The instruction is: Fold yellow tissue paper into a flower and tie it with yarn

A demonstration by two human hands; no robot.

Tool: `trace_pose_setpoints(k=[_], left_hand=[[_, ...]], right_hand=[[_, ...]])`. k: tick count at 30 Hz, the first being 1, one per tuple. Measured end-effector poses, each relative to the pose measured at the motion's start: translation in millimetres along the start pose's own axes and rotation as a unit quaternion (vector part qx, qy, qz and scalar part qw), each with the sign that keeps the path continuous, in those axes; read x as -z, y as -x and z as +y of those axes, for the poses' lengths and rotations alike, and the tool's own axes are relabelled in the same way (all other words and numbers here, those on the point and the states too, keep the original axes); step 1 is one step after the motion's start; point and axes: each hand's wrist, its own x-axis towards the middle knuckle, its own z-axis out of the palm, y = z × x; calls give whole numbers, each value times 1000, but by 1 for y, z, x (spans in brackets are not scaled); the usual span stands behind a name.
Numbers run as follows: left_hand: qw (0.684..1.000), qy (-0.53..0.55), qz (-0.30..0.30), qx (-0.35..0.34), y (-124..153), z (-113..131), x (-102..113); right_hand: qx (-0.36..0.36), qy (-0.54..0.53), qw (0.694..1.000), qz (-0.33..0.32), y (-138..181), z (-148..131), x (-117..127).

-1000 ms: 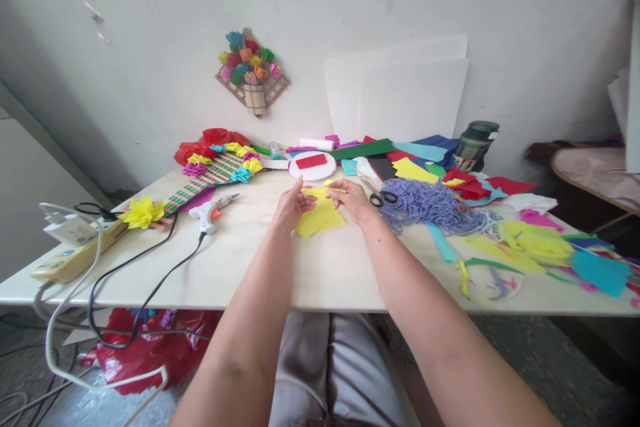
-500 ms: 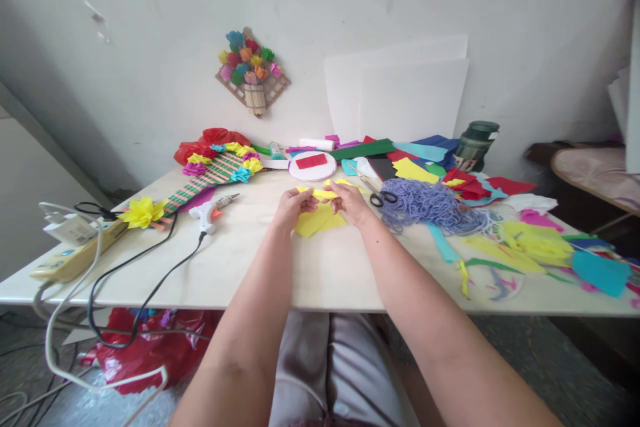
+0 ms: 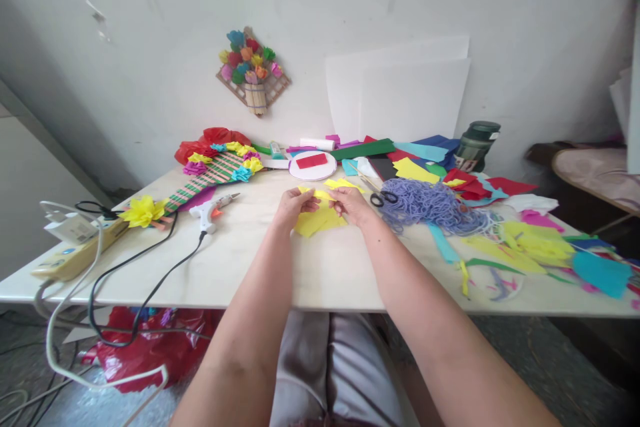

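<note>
Pale tabletop [image 3: 325, 273] set against a white wall carries my work, and near its middle, a little toward the far edge, both my hands meet. My left hand [image 3: 295, 205] pinches one end of a yellow paper strip [image 3: 320, 194] between thumb and fingertips, fingers curled in close. My right hand [image 3: 353, 203] pinches the other end the same way, so the strip spans the small gap between them, lifted just above the table. Directly under my hands lie loose yellow sheets [image 3: 316, 221], flat on the surface. Just right of my right hand rest black-handled scissors [image 3: 383, 198], touching a heap of purple yarn [image 3: 433, 205]. Beyond my fingers, nearer the far edge, sits a white disc [image 3: 314, 173] with a red piece on it. Well off to the left lies a glue gun [image 3: 212, 209], its black cord trailing over the near edge.
</note>
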Motion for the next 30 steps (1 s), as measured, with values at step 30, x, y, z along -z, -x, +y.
trace_pose_setpoints(k=[30], left_hand=[[993,61,90,55,-3,2,4]], right_hand=[[41,25,999,-12,3,-7,5]])
